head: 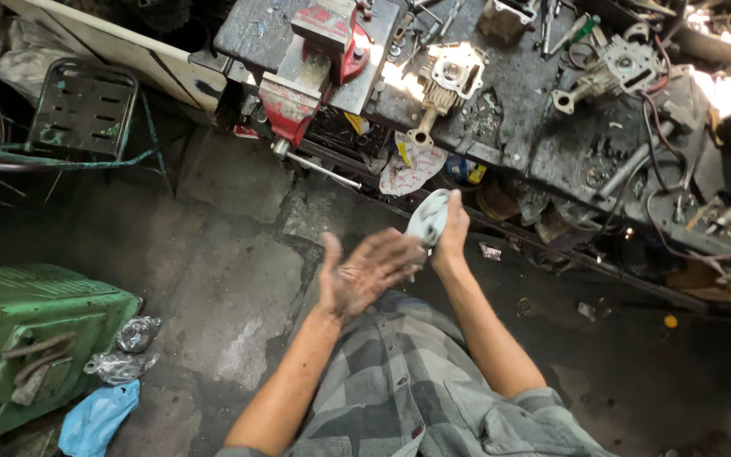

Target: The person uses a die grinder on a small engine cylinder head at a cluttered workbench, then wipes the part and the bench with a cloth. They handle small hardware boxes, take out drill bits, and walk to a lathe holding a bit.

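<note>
Our right hand (452, 227) grips a crumpled white rag (427, 218) against the spread, grease-blackened palm of our open left hand (364, 272), apparently mid-wipe; the fingers look next. Beyond, a red vise (310, 63) juts from the cluttered tabletop (509, 110).

left hand (365, 275): open palm smeared matt dark with grease. right hand (450, 228): closed on a pale grey cast-metal part (427, 218), dull, smooth finish. red-painted metal bench vise (310, 63): paint chipped, worn. black metal workbench top (518, 93): oily, scuffed, partly glossy. bare aluminium engine casing (446, 80): matt, rough-cast. grey concrete floor (230, 279): cracked, rough, stained. green-painted metal box (19, 338): scratched. blue plastic bag (99, 419): crumpled, slight sheen. grey checked cloth shirt (408, 381): soft, matt.
</note>
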